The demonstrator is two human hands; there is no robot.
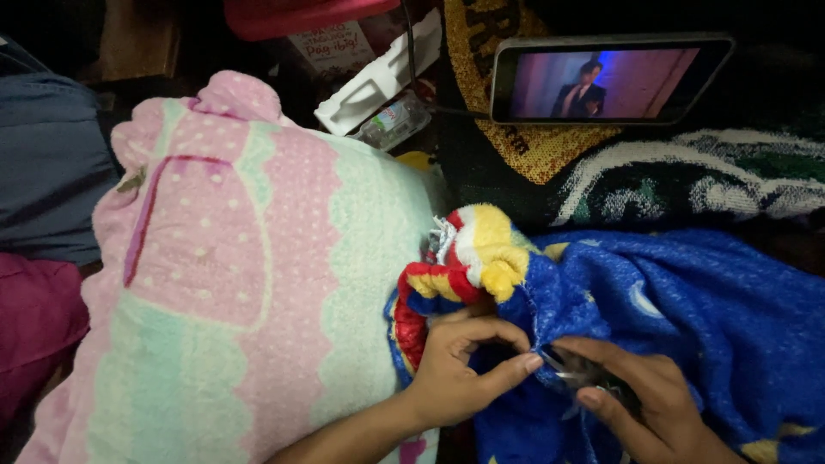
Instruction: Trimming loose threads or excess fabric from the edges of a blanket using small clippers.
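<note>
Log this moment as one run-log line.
left hand: pinching blue fleece fabric | right hand: holding small dark tool, kind unclear | pink pillow: left of hands | phone: propped, playing video

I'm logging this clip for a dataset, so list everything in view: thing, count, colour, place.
Fleece blanket: one, blue with red, yellow and white trim, lower right.
Cushion: one, pink and mint with white dots, left.
Phone: one, dark frame, screen lit, top right.
Knitted throw: one, dark green and white, under the phone.
Plastic bottle: one, clear, top centre.
White tray: one, top centre.
Small dark tool: one, blurred, kind unclear.
Left hand: pinching the blanket.
Right hand: holding the tool.
</note>
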